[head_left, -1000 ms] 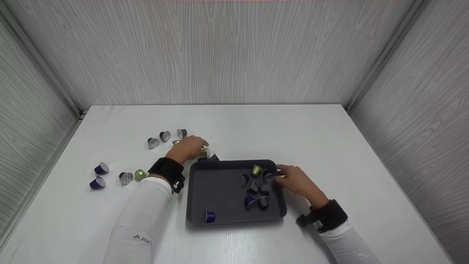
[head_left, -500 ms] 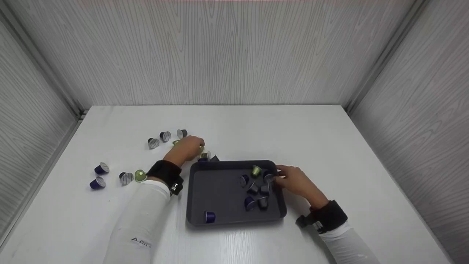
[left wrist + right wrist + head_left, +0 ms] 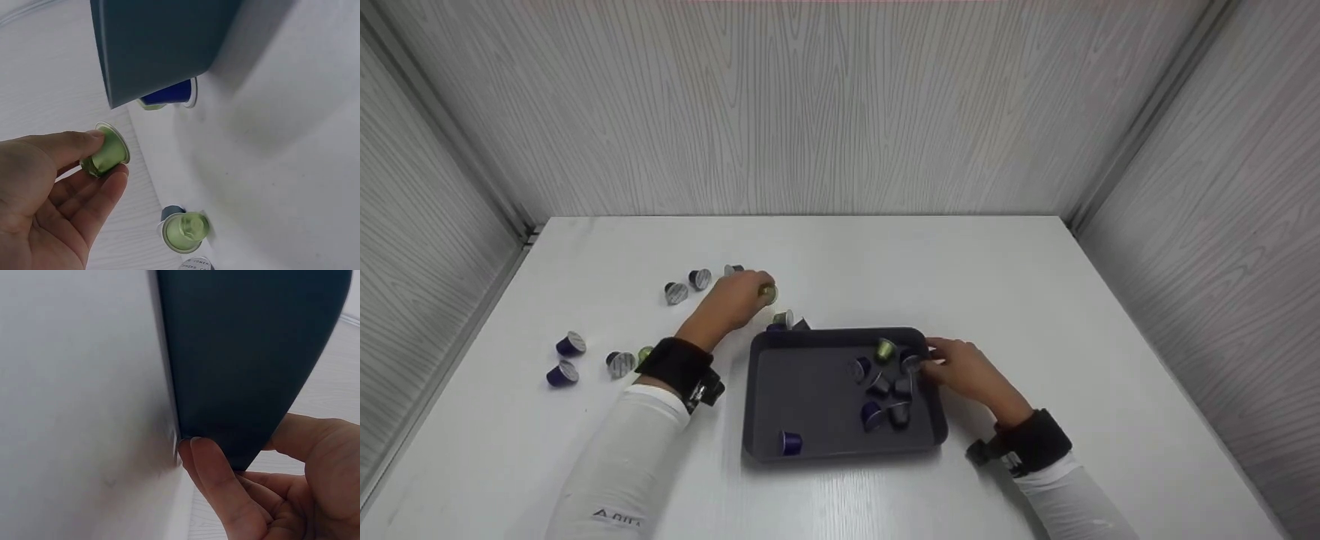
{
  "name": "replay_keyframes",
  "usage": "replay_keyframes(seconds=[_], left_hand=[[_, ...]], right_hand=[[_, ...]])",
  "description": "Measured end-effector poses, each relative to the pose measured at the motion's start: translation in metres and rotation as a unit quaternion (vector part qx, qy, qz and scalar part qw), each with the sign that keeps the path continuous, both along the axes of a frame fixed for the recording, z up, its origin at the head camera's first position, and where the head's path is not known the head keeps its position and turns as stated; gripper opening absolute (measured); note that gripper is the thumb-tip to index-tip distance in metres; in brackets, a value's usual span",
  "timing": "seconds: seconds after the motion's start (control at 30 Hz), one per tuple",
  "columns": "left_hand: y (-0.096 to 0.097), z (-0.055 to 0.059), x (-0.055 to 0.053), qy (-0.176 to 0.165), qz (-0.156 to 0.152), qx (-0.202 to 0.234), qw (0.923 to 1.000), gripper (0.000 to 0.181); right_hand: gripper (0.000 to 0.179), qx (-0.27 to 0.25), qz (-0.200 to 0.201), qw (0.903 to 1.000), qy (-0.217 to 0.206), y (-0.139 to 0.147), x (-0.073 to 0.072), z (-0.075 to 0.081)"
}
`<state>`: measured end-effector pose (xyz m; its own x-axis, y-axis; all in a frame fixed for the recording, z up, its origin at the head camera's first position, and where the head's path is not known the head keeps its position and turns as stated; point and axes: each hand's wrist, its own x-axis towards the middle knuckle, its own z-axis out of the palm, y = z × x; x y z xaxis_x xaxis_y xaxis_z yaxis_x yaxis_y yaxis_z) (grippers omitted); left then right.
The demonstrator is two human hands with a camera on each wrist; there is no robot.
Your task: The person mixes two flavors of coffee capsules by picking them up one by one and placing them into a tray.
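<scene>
In the head view, my left hand (image 3: 733, 300) is raised behind the left part of a dark grey tray (image 3: 810, 394). Its thumb and fingers pinch a green coffee capsule (image 3: 111, 151), plain in the left wrist view with its rim facing away from the palm. My right hand (image 3: 969, 369) holds the tray's right side near the far corner; the right wrist view shows fingertips (image 3: 205, 458) against the outer wall. Inside the tray, several purple and dark capsules and a green capsule (image 3: 885, 349) lie mostly to the right, with a purple capsule (image 3: 790, 443) at front left.
Just behind the tray's far wall lie a green capsule (image 3: 784, 319), a dark capsule (image 3: 802, 325) and a purple one, partly hidden. Farther left are several scattered capsules, including a purple capsule (image 3: 571, 344) and a silver-lidded capsule (image 3: 676, 293). Wood-grain panels (image 3: 825, 112) enclose the table.
My left hand has taken hold of the green capsule among those behind the tray and lifted it, drawing slightly left and back. The right hand and tray have stayed put.
</scene>
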<state>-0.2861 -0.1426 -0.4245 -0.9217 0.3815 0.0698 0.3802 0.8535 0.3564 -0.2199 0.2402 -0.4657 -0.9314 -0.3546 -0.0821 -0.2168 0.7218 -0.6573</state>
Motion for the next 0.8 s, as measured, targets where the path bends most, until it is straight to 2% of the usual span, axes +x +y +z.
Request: replay_keyframes(seconds=[0.2, 0.33, 0.63, 0.8], left_hand=[[0.0, 0.013, 0.014, -0.022, 0.025, 0.042, 0.9986, 0.035], [0.001, 0.018, 0.025, -0.019, 0.028, 0.058, 0.9977, 0.035], [0.013, 0.02, 0.046, -0.013, 0.007, 0.059, 0.9982, 0.032], [0.024, 0.024, 0.056, -0.019, -0.025, 0.054, 0.9981, 0.032]], right_hand=[[0.047, 0.005, -0.008, 0.9998, -0.019, -0.001, 0.0, 0.002], [0.048, 0.013, -0.012, 0.9996, -0.02, -0.001, 0.0, 0.004], [0.048, 0.016, -0.012, 0.9997, -0.015, 0.0, -0.003, 0.003], [0.048, 0.008, -0.013, 0.9996, -0.023, 0.0, -0.003, 0.002]])
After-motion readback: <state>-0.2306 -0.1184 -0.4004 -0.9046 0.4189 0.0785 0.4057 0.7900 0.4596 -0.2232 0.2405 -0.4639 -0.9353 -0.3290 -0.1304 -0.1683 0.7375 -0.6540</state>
